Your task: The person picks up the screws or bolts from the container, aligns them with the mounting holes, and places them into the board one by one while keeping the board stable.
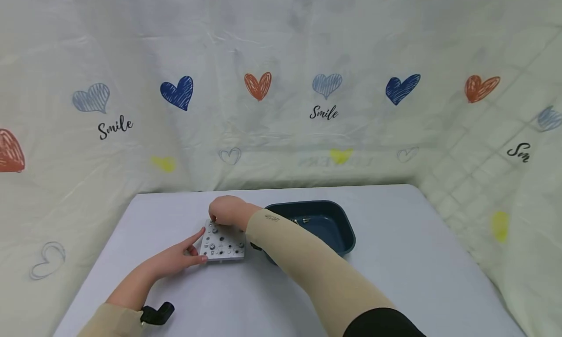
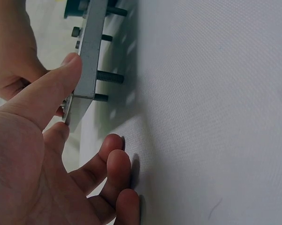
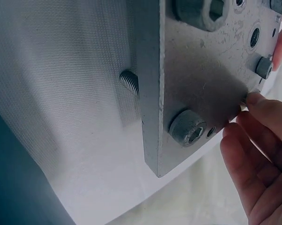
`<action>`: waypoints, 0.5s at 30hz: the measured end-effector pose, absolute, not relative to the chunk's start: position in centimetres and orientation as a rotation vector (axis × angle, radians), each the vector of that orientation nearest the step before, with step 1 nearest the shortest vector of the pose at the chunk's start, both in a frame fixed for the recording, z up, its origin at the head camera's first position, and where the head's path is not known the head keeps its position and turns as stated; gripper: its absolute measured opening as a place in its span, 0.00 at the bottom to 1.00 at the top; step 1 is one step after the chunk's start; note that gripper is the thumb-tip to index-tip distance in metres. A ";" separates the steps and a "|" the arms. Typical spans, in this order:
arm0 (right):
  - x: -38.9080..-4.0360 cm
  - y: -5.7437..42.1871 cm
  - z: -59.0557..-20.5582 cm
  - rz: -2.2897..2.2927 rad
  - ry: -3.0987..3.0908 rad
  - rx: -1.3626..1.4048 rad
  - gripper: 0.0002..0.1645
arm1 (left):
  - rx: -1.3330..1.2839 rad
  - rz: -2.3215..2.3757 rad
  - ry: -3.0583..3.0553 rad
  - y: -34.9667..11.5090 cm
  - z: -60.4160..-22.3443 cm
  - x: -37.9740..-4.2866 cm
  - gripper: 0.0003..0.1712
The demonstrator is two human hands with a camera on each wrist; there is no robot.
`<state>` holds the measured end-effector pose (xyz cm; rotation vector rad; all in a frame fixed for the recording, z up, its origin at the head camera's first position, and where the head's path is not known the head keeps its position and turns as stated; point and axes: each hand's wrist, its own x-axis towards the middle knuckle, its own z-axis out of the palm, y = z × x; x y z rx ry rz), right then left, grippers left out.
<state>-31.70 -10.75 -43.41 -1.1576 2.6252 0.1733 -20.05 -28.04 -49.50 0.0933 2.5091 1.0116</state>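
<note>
A grey metal plate [image 1: 224, 247] with rows of holes is raised off the table on bolts passing through it. Socket-head bolts [image 3: 188, 127] stand on its top face, and their threaded ends [image 2: 110, 77] stick out underneath. My left hand [image 1: 177, 256] grips the plate's left edge, with thumb and forefinger spread along it and the other fingers loosely bent. Reaching across to the far left corner, my right hand [image 1: 228, 210] pinches a small metal piece against the plate's top. The fingertips hide most of that piece; I cannot tell its kind.
Right behind my right forearm lies a dark blue tray [image 1: 344, 220], holding a few small brass-coloured screws [image 1: 305, 220]. The white table [image 1: 395, 259] ends at a curtain [image 1: 281, 171] printed with hearts. A black strap mount [image 1: 158, 313] sits at my left wrist.
</note>
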 end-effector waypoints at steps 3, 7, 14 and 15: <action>-31.8 -10.4 -43.5 0.176 2.619 -1.167 0.10 | 0.099 1.008 2.502 -27.8 -49.7 -20.2 0.56; -31.9 -10.3 -43.4 0.152 2.613 -1.169 0.10 | 0.101 1.006 2.493 -27.7 -49.6 -20.1 0.56; -31.9 -9.5 -41.8 -0.012 2.574 -1.204 0.13 | 0.114 0.993 2.499 -27.8 -48.8 -19.9 0.55; -31.9 -9.3 -41.5 -0.033 2.563 -1.215 0.13 | 0.114 0.991 2.500 -27.8 -48.7 -19.9 0.55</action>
